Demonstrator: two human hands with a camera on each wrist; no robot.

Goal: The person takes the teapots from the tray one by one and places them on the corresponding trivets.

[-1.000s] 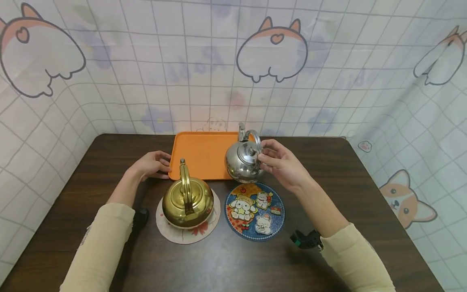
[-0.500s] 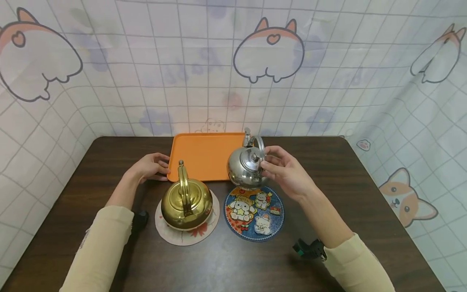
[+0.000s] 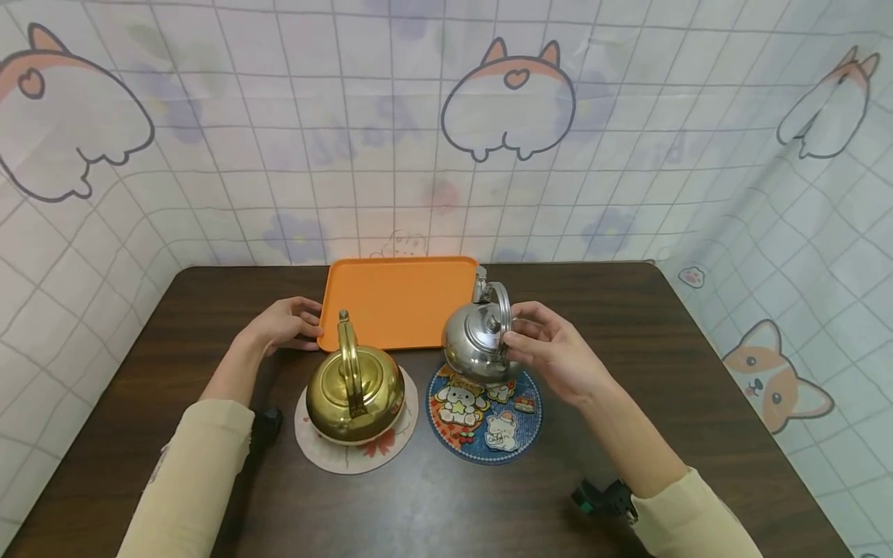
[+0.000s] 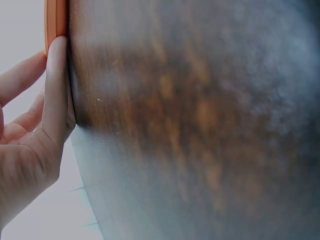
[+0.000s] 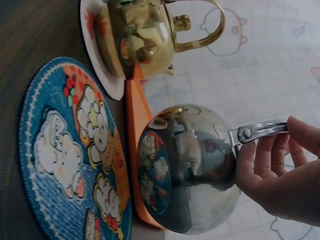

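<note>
My right hand (image 3: 554, 345) grips the handle of a shiny silver kettle (image 3: 474, 341). In the right wrist view this kettle (image 5: 190, 170) is held up, its round body reflecting the blue mat (image 5: 42, 200). From the head view it overlaps the far part of that round mat (image 3: 453, 438), which is printed with cartoon animals. My left hand (image 3: 282, 324) is at the near left corner of an orange tray (image 3: 391, 298); in the left wrist view, fingertips (image 4: 57, 47) hold the tray's edge (image 4: 55, 20). A gold kettle (image 3: 356, 395) stands upright on a pale round mat (image 3: 328, 461).
Everything is on a dark wooden table (image 3: 418, 519). A tiled-pattern curtain (image 3: 391, 139) with cartoon corgis surrounds its back and sides. The gold kettle stands close to the tray's near edge, left of the silver kettle.
The silver kettle has moved from over the tray's right end toward me and slightly right, over the blue mat, with my right hand. My left hand stays at the tray.
</note>
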